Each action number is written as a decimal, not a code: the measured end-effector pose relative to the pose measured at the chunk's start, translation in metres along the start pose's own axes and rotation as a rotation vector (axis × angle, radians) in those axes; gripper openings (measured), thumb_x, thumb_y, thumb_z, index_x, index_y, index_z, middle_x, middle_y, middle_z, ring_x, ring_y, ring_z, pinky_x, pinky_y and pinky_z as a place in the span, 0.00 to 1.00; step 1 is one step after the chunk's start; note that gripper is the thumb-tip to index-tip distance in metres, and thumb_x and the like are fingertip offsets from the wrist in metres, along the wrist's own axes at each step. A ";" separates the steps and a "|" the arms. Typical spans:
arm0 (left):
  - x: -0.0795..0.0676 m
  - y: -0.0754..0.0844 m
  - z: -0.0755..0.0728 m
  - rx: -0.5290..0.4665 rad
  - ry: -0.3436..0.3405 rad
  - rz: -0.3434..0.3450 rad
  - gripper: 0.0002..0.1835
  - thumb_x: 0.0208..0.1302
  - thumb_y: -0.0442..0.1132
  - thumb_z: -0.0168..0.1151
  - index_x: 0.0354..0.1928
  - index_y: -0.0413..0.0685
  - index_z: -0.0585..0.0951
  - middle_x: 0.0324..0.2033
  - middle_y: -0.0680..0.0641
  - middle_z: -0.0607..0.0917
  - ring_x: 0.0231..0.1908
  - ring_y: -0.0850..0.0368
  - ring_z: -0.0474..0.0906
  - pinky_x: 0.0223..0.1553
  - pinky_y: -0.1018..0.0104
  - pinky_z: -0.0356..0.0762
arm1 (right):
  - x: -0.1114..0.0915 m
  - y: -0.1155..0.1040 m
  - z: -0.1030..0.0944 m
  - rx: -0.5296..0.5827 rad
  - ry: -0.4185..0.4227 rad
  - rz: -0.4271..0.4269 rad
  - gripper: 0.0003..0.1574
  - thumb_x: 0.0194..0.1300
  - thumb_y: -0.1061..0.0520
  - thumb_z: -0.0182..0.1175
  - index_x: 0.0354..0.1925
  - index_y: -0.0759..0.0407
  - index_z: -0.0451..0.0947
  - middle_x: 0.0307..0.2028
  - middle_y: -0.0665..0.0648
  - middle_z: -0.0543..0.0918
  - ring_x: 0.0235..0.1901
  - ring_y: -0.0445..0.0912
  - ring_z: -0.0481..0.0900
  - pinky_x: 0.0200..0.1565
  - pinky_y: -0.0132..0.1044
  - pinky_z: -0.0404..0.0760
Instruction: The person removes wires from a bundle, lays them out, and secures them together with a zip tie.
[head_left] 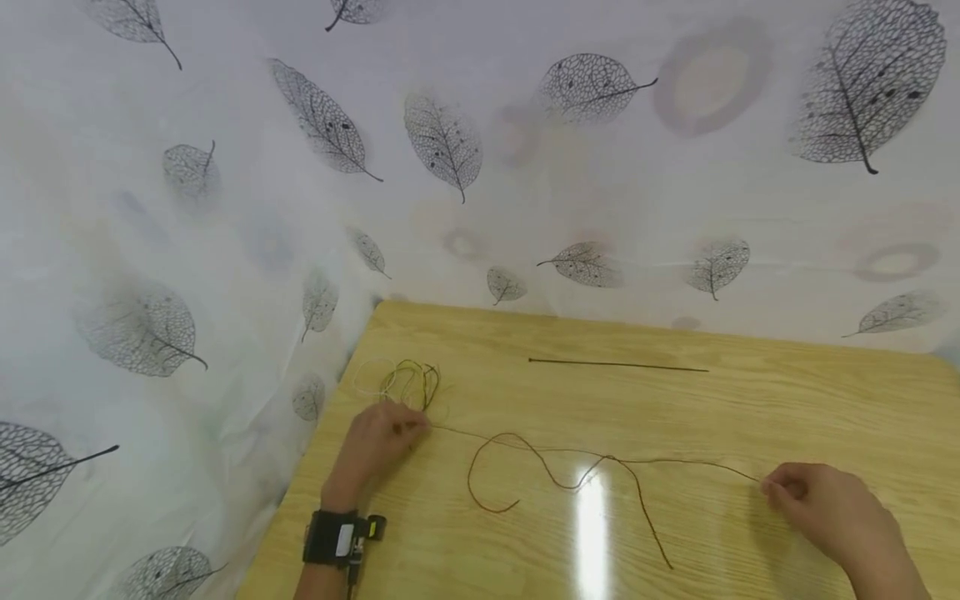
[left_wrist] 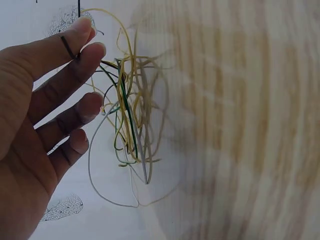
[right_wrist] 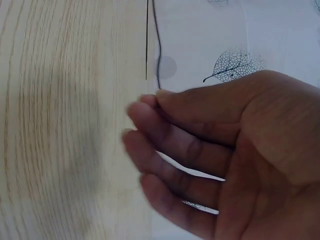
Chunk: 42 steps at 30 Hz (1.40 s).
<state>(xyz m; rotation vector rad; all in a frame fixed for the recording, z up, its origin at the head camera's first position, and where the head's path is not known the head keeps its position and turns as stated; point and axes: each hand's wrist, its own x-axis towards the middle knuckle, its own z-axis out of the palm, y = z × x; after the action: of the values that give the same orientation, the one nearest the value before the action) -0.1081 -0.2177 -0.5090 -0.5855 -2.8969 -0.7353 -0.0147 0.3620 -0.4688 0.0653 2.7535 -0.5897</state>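
Observation:
A thin brown cord (head_left: 675,461) runs loosely between the two hands above the table. My left hand (head_left: 378,442) pinches one end between thumb and index finger, where a short dark piece of cord (left_wrist: 67,48) shows in the left wrist view. The other end is pinched by my right hand (head_left: 832,508), its remaining fingers loosely curled. A reddish-brown cord (head_left: 641,496) lies in wavy curves and crosses the stretched one; whether they are knotted I cannot tell. Just beyond the left hand sits a tangled bundle of yellow, green and white cords (left_wrist: 125,100).
Toward the back of the wooden table (head_left: 465,333) lies a straight dark cord (head_left: 618,363). Leaf-printed white sheeting (head_left: 450,250) hangs behind the table and along its left side. A black wrist strap (head_left: 330,537) with a small device is on the left wrist.

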 end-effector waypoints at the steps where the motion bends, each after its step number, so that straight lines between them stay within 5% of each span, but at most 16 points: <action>1: 0.000 0.001 0.001 -0.008 -0.012 -0.003 0.03 0.57 0.47 0.71 0.34 0.64 0.89 0.31 0.64 0.87 0.28 0.69 0.78 0.29 0.67 0.79 | -0.001 -0.001 0.001 0.006 -0.006 -0.012 0.18 0.66 0.41 0.60 0.39 0.53 0.85 0.33 0.51 0.88 0.32 0.52 0.84 0.27 0.49 0.80; 10: 0.000 0.009 0.012 -0.029 -0.051 -0.026 0.03 0.57 0.51 0.70 0.33 0.71 0.87 0.32 0.70 0.86 0.28 0.74 0.77 0.29 0.71 0.78 | -0.002 -0.011 0.014 0.042 -0.079 -0.072 0.11 0.66 0.46 0.61 0.31 0.49 0.82 0.26 0.46 0.83 0.27 0.40 0.75 0.30 0.40 0.75; 20: 0.003 0.008 0.019 0.002 -0.055 0.028 0.03 0.55 0.52 0.72 0.32 0.69 0.87 0.30 0.69 0.84 0.31 0.71 0.79 0.36 0.66 0.79 | 0.002 -0.025 0.019 0.035 -0.091 -0.065 0.10 0.65 0.49 0.62 0.29 0.50 0.80 0.22 0.46 0.79 0.24 0.42 0.70 0.28 0.38 0.71; 42: 0.005 0.010 0.014 -0.019 -0.049 0.011 0.05 0.57 0.47 0.71 0.36 0.61 0.88 0.32 0.65 0.85 0.31 0.69 0.78 0.33 0.67 0.80 | 0.011 -0.037 0.009 0.043 -0.066 -0.080 0.13 0.69 0.47 0.58 0.41 0.52 0.82 0.36 0.53 0.87 0.37 0.52 0.83 0.32 0.51 0.79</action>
<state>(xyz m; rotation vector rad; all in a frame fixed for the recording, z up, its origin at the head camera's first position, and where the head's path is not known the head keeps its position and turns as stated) -0.1090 -0.2011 -0.5164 -0.6295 -2.9321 -0.7592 -0.0261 0.3240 -0.4651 -0.0534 2.6897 -0.6602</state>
